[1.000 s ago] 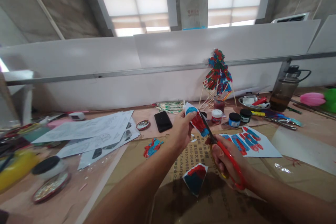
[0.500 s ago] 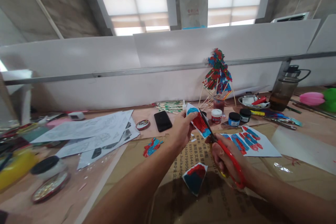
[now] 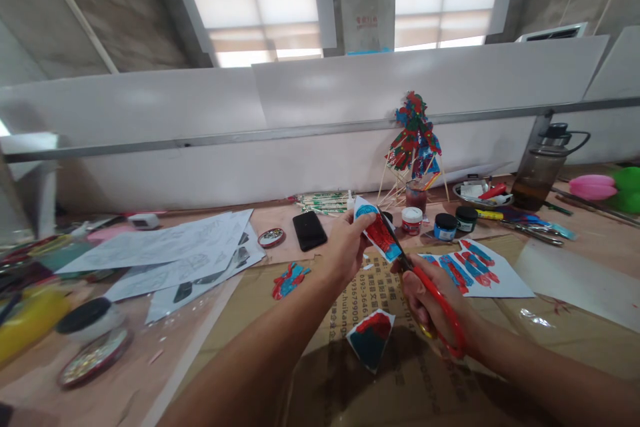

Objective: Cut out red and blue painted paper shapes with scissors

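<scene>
My left hand (image 3: 351,247) pinches a small painted paper piece (image 3: 383,235), red and blue with a white border, above the cardboard. Red-handled scissors (image 3: 434,293) are gripped in my right hand (image 3: 425,290), their dark blades lying along the right edge of the paper. Below my hands, a dark and red painted paper piece (image 3: 371,339) lies on the cardboard sheet (image 3: 240,347). A blue and red cutout (image 3: 290,280) rests left of my left wrist. Right of my right hand lies a white sheet with red and blue painted shapes (image 3: 475,268).
Paint jars (image 3: 445,227) stand behind my right hand, near a painted figure on sticks (image 3: 416,133). A black phone (image 3: 309,231) and sketch sheets (image 3: 165,247) lie to the left. A water bottle (image 3: 537,173) stands at the back right beside a bowl of tools (image 3: 483,195).
Almost nothing differs. The view has shifted very slightly; both hands, the paper piece and the scissors keep nearly the same position.
</scene>
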Demonstrator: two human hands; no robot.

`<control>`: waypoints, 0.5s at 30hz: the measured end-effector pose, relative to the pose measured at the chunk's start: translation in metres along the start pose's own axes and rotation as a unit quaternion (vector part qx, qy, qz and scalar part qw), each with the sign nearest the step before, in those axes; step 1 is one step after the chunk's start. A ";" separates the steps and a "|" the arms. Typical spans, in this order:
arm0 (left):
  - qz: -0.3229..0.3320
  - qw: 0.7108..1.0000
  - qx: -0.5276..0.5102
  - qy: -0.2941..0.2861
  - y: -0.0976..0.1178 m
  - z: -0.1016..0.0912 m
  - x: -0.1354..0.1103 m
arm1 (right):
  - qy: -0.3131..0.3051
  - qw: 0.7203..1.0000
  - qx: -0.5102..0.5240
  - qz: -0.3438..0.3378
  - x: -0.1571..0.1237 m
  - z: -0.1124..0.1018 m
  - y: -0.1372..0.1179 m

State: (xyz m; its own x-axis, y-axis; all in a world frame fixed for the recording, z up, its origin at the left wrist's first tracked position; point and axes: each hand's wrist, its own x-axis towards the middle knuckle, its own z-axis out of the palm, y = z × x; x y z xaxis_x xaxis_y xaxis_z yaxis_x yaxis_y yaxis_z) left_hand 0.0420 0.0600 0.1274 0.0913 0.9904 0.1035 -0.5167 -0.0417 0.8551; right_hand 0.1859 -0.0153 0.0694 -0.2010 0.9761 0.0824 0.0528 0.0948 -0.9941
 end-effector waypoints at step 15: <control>-0.001 1.000 -0.004 -0.008 -0.001 0.000 0.001 | 0.002 1.000 -0.001 0.027 0.000 0.000 0.002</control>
State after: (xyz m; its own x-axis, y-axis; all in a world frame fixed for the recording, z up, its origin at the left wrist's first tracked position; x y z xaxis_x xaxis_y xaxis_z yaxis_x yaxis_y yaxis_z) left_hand 0.0424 0.0607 0.1261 0.1064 0.9881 0.1111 -0.5231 -0.0394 0.8514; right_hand 0.1861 -0.0156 0.0676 -0.1948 0.9804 0.0293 0.0654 0.0428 -0.9969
